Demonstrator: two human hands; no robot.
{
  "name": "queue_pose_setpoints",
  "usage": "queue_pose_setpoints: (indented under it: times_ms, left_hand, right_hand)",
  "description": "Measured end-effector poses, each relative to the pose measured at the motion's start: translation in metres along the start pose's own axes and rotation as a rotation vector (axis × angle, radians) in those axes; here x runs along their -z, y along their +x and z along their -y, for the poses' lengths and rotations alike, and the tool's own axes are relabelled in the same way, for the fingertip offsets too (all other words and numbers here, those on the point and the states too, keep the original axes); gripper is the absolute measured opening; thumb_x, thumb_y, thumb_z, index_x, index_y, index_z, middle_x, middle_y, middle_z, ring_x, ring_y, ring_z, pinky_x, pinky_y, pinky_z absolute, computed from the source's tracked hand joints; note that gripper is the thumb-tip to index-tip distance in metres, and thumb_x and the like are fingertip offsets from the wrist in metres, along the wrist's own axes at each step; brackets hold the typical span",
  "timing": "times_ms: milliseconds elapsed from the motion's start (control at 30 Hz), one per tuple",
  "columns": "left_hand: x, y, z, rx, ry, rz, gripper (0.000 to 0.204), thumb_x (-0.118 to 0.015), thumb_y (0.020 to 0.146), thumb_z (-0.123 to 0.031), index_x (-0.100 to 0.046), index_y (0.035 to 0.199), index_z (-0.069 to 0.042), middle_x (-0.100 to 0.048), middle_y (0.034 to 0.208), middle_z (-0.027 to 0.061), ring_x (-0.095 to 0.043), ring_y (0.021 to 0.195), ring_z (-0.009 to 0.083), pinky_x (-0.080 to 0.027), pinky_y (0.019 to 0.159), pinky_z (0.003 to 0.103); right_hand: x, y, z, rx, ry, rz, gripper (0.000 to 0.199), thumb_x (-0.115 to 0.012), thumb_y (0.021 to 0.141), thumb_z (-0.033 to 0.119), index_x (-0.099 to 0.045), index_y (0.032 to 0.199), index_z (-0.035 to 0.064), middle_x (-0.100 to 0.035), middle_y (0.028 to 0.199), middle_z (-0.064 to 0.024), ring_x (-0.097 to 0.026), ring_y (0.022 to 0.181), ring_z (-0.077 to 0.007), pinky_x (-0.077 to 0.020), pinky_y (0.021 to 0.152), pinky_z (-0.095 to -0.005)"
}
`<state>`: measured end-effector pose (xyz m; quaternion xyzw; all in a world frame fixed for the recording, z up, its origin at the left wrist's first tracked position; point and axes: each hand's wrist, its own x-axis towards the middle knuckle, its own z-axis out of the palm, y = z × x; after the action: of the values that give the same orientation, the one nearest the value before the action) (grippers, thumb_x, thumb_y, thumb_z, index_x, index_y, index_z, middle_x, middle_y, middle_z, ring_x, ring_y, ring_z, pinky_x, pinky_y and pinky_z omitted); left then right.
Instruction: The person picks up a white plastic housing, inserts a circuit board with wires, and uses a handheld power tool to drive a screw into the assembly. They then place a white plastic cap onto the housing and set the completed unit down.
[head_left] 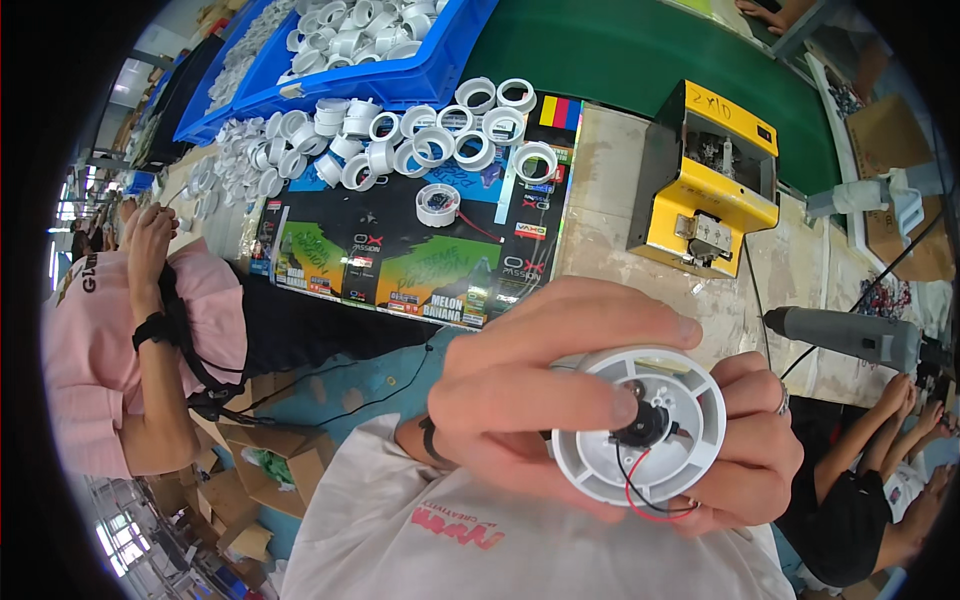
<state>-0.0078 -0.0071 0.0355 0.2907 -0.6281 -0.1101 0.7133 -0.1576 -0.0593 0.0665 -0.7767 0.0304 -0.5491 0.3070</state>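
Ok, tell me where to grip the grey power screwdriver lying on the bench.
Probably the thick grey barrel of the screwdriver, taken from above. It lies flat on the bench with its thin bit pointing left toward the yellow machine, and nothing covers the barrel.

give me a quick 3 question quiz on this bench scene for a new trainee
1. True or false: the white round housing is held in both hands.
2. What colour are the two thin wires looping out of the small black motor at its centre?
3. Which stands on the bench to the right of the loose white rings? A) yellow box machine B) red bucket C) glass jar

Key
1. True: the left hand grips it from the left with the index fingertip on the motor, and the right hand cups it from the right.
2. Red and black.
3. A, the yellow box machine.
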Motion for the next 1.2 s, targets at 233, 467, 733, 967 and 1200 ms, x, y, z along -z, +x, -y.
queue_pose_setpoints:
  times_ms: [233, 467, 733, 967, 1200]
  left_hand:
    - [-0.025, -0.008, 0.004, -0.106, -0.372, -0.246, 0.046, -0.083, 0.068, -0.017, -0.049, 0.092, 0.002, -0.056, 0.109, 0.0393, -0.061, 0.096, 0.0499, -0.051, 0.077, 0.054]
    - [0.001, 0.007, -0.005, 0.011, 0.203, 0.123, 0.041, -0.078, 0.069, -0.015, -0.049, 0.093, 0.002, -0.058, 0.108, 0.0335, -0.061, 0.089, 0.0472, -0.052, 0.073, 0.052]
    - [-0.018, -0.044, 0.012, 0.650, 0.302, 0.262, 0.079, -0.089, 0.056, -0.029, -0.051, 0.119, -0.001, -0.041, 0.128, 0.0173, -0.047, 0.111, 0.0292, -0.046, 0.085, 0.038]
    - [0.016, -0.071, 0.034, 0.791, 0.608, 0.299, 0.071, -0.070, 0.059, -0.003, -0.044, 0.125, 0.000, -0.052, 0.115, 0.0111, -0.054, 0.094, 0.0228, -0.041, 0.080, 0.033]
    - [-0.002, -0.075, 0.041, 0.729, 0.662, 0.386, 0.057, -0.066, 0.060, 0.004, -0.050, 0.115, -0.001, -0.054, 0.113, 0.0137, -0.057, 0.090, 0.0241, -0.043, 0.076, 0.034]
  right_hand:
    - [0.010, 0.004, 0.003, 0.049, 0.087, 0.108, 0.025, -0.080, 0.062, 0.019, -0.068, 0.082, 0.0095, -0.061, 0.072, -0.0032, -0.050, 0.059, -0.0159, -0.0412, 0.053, -0.0296]
    - [0.015, 0.004, -0.010, -0.007, -0.128, 0.157, 0.052, -0.084, 0.055, 0.028, -0.063, 0.098, 0.0087, -0.053, 0.120, -0.0193, -0.058, 0.089, -0.0303, -0.0469, 0.071, -0.0361]
    - [0.068, -0.047, -0.014, -0.605, -0.192, 0.297, 0.047, -0.075, 0.065, 0.015, -0.063, 0.110, 0.0063, -0.059, 0.116, -0.0123, -0.058, 0.105, -0.0289, -0.0472, 0.086, -0.0366]
    - [0.277, -0.121, 0.002, -1.105, -0.505, -0.372, 0.033, -0.058, 0.079, 0.009, -0.062, 0.110, -0.0017, -0.067, 0.099, -0.0098, -0.061, 0.091, -0.0154, -0.0467, 0.082, -0.0274]
    - [0.363, -0.201, -0.091, -1.111, -1.095, -0.425, 0.043, -0.069, 0.075, 0.017, -0.057, 0.114, 0.0010, -0.065, 0.105, -0.0198, -0.063, 0.097, -0.0306, -0.0484, 0.084, -0.0367]
